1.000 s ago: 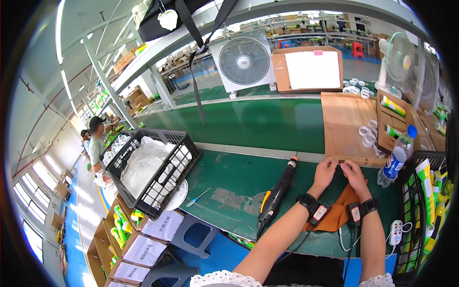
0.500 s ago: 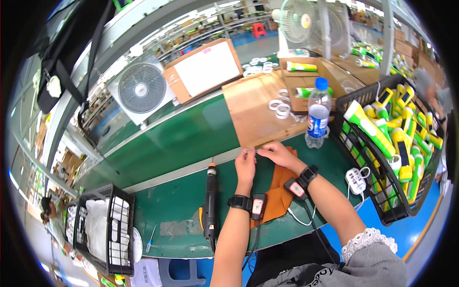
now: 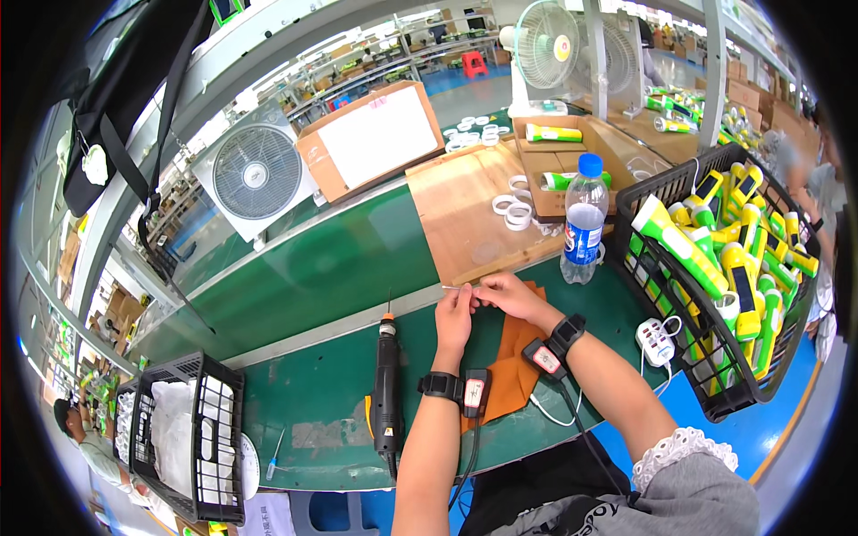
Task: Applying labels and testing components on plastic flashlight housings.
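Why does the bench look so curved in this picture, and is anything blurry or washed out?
Head view: the fisheye lens bends the green bench edge and the overhead beams toward the dark round rim; light is bright and even, with soft shadows; the left hand, right hand and water bottle near the centre look sharp; the white panel on the cardboard box is washed out.

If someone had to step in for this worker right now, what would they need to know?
Left hand and right hand meet over the green bench, pinching a thin pale strip between the fingers.
An orange cloth lies under the wrists.
The black electric screwdriver lies untouched to the left.
Black crate of yellow-green flashlights stands on the right; water bottle is behind.
How far the work has come cannot be told.
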{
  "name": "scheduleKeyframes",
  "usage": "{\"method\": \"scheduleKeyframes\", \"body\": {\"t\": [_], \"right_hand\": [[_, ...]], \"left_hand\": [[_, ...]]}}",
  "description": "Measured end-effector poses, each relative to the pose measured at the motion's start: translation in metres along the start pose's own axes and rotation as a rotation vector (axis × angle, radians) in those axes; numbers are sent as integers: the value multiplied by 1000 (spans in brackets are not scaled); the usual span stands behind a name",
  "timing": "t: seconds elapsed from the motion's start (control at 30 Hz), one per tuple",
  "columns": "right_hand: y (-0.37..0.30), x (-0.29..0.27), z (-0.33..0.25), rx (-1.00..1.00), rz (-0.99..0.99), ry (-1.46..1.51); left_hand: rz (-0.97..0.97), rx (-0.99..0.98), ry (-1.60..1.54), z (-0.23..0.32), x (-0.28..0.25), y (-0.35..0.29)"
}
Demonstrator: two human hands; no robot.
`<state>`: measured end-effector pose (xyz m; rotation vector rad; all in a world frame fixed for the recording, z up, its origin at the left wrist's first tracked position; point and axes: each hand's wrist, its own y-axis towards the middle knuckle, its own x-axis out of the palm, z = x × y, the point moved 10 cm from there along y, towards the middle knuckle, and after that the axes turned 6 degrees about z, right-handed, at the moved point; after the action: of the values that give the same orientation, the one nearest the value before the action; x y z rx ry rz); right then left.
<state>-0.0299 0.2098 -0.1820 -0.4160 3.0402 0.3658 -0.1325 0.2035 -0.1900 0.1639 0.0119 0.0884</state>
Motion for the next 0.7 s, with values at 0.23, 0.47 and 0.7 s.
{"method": "scheduleKeyframes", "body": {"t": [0.23, 0.47, 0.7], "right_hand": [[-13, -8, -108, -284, 160, 66], [-1, -73, -387, -706, 37, -224], [117, -193, -266, -383, -218, -1386]], "left_hand": [[257, -79, -229, -10, -28, 6], [221, -41, -290, -10, -23, 7], [213, -46, -203, 1, -21, 0]]}}
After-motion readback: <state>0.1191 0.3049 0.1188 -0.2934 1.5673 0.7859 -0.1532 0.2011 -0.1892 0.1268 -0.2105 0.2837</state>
